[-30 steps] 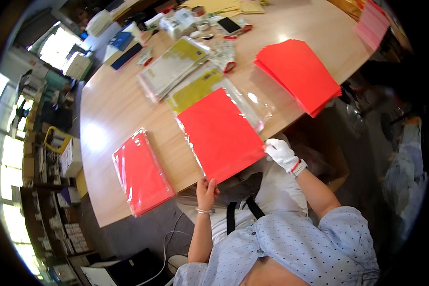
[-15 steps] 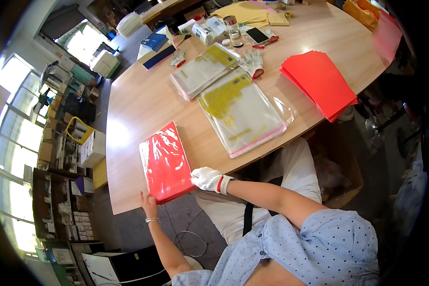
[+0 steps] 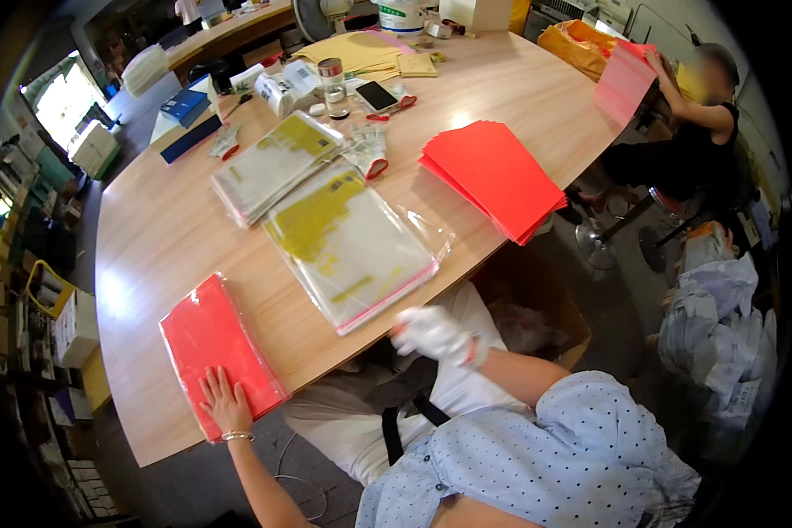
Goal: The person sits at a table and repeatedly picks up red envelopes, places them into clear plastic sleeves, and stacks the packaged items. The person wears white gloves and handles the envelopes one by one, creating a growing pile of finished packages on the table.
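My bare left hand (image 3: pixel 225 401) lies flat, fingers spread, on a stack of red sheets in clear plastic (image 3: pixel 209 339) at the table's near left edge. A white knitted glove covers my right hand (image 3: pixel 433 334). It hangs in the air just off the near table edge, smeared by motion, so its fingers are hard to make out. Closest to it is a pile of clear plastic bags (image 3: pixel 374 242) with yellow-green printing. A second bag pile (image 3: pixel 255 180) lies partly beside it, farther back. To the right, a fanned stack of red sheets (image 3: pixel 495 180) rests near the edge.
A pair of spare gloves (image 3: pixel 365 150), a phone (image 3: pixel 377 97), a glass jar (image 3: pixel 332 81) and blue boxes (image 3: pixel 185 107) lie farther back. Yellow envelopes (image 3: pixel 352 55) sit at the far side. At right, another person (image 3: pixel 691 132) handles a pink-red sheet (image 3: pixel 625 86).
My right hand has left the wrapped red stack and moved right. My left hand has shifted from the stack's corner to flat on top. The view has turned right, showing the other person.
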`<action>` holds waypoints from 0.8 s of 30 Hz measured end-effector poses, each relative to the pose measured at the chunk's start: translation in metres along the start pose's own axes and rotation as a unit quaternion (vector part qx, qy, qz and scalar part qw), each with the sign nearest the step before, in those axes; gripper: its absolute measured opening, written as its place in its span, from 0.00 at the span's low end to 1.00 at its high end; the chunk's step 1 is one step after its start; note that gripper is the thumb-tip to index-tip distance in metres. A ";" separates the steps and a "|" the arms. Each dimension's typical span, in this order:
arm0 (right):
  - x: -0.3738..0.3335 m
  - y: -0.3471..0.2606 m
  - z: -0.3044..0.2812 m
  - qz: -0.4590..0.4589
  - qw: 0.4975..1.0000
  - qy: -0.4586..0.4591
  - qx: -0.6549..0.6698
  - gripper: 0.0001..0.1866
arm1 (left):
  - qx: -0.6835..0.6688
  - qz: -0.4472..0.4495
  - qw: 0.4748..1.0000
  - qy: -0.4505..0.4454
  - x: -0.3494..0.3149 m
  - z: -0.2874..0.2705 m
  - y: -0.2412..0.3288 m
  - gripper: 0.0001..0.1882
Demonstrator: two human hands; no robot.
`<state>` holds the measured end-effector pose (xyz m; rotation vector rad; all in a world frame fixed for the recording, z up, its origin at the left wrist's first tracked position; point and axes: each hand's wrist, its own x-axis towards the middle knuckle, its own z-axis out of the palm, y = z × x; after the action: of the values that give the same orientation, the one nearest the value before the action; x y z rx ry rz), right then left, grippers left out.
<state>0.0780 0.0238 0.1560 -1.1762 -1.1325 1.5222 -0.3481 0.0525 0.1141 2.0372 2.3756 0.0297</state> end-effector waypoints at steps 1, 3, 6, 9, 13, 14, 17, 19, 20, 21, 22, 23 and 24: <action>-0.015 -0.003 -0.036 -0.061 0.993 0.094 0.024 0.07 | -0.012 -0.008 1.000 0.001 -0.004 -0.006 0.001 0.27; -0.029 -0.011 -0.095 -0.170 0.929 0.298 0.139 0.02 | -0.029 0.001 0.999 0.044 -0.002 0.007 -0.011 0.28; -0.042 -0.008 -0.183 -0.250 0.861 0.422 -0.133 0.05 | 0.016 0.045 0.980 0.195 -0.008 -0.002 -0.002 0.29; -0.035 -0.047 -0.209 -0.278 0.691 0.341 -0.574 0.13 | -0.193 0.103 0.930 0.295 -0.010 -0.022 0.053 0.19; -0.023 -0.060 -0.226 -0.230 0.701 0.239 -0.631 0.13 | -0.404 0.228 0.880 0.100 -0.018 -0.050 0.181 0.10; -0.021 -0.059 -0.234 -0.215 0.722 0.225 -0.617 0.13 | -0.396 0.285 0.871 0.058 -0.018 -0.044 0.207 0.10; -0.017 -0.072 -0.243 -0.234 0.729 0.225 -0.603 0.11 | -0.435 0.345 0.832 0.001 -0.017 -0.036 0.286 0.08; -0.016 -0.077 -0.245 -0.267 0.688 0.250 -0.627 0.07 | -0.352 0.348 0.868 0.043 -0.013 -0.021 0.325 0.08; -0.024 -0.080 -0.241 -0.268 0.678 0.246 -0.639 0.07 | -0.271 0.350 0.893 0.078 -0.010 -0.012 0.338 0.10; -0.034 -0.084 -0.235 -0.274 0.667 0.240 -0.650 0.06 | -0.202 0.336 0.918 0.053 -0.008 -0.006 0.346 0.10; -0.044 -0.086 -0.226 -0.280 0.657 0.233 -0.660 0.06 | -0.133 0.318 0.938 0.027 -0.007 0.000 0.351 0.10; -0.058 -0.088 -0.214 -0.277 0.651 0.193 -0.680 0.06 | -0.064 0.301 0.951 -0.001 -0.006 0.004 0.355 0.10; -0.069 -0.085 -0.202 -0.230 0.672 0.163 -0.685 0.09 | -0.051 0.307 0.950 0.008 -0.004 0.008 0.356 0.10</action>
<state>0.2968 0.0024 0.2236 -1.7291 -2.1501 -0.2209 0.0040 0.1028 0.1144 2.6256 1.6054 0.1696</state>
